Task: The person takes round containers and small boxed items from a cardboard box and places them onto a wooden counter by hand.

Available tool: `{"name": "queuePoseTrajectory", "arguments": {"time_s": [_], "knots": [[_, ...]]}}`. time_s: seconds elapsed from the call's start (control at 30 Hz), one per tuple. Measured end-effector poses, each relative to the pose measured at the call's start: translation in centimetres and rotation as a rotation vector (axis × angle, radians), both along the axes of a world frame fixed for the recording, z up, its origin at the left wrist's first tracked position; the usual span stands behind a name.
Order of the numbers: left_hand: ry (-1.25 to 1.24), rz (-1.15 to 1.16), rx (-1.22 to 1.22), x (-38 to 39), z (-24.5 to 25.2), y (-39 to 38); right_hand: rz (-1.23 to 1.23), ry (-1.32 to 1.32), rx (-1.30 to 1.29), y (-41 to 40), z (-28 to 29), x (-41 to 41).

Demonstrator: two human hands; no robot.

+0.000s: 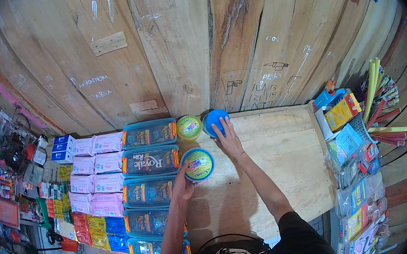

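Observation:
My left hand point(183, 184) grips the left side of a round plastic tub point(202, 165) with a blue rim and a yellow-green label facing up. Its thumb lies along the rim. Farther off, near the back wall, my right hand point(230, 141) has its fingers over the lid of a blue-lidded round tub point(211, 120). Part of that lid is hidden under the fingers. Just left of it, a round tub with a yellow-green rim point(189, 127) stands against a column of clear rectangular boxes with teal lids point(150, 161).
Pink-and-white wipes packs point(107, 163) and blue-white cartons point(63, 148) line the left of the wooden tabletop point(269, 168). Plank walls point(179, 53) rise behind. Goods hang at far left. On the right stand boxes point(341, 114), coloured sticks point(372, 87) and bagged items point(356, 195).

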State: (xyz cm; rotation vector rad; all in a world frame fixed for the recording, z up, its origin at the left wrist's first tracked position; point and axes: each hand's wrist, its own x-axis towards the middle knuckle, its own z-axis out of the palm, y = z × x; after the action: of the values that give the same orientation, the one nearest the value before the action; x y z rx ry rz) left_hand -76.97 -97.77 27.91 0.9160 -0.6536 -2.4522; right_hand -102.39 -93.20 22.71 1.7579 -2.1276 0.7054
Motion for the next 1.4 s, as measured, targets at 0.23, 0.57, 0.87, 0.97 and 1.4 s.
{"name": "queuePoseTrajectory", "arguments": {"time_s": [0.23, 0.57, 0.87, 0.97, 1.4], "knots": [[-0.024, 0.032, -0.004, 0.1, 0.1, 0.0, -0.025, -0.027, -0.001, -0.6, 0.2, 0.3], [-0.009, 0.007, -0.008, 0.2, -0.4, 0.1, -0.026, -0.123, -0.027, -1.1, 1.2, 0.7], [0.009, -0.03, -0.003, -0.3, -0.6, 0.0, -0.041, -0.212, -0.021, -0.7, 2.8, 0.9], [0.001, -0.012, -0.017, 0.3, -0.5, -0.2, -0.102, -0.238, 0.024, -0.2, 5.0, 3.0], [-0.021, -0.061, -0.029, -0.4, -1.0, -2.8, 0.16, -1.573, 0.341, 3.3, 8.5, 5.6]]}}
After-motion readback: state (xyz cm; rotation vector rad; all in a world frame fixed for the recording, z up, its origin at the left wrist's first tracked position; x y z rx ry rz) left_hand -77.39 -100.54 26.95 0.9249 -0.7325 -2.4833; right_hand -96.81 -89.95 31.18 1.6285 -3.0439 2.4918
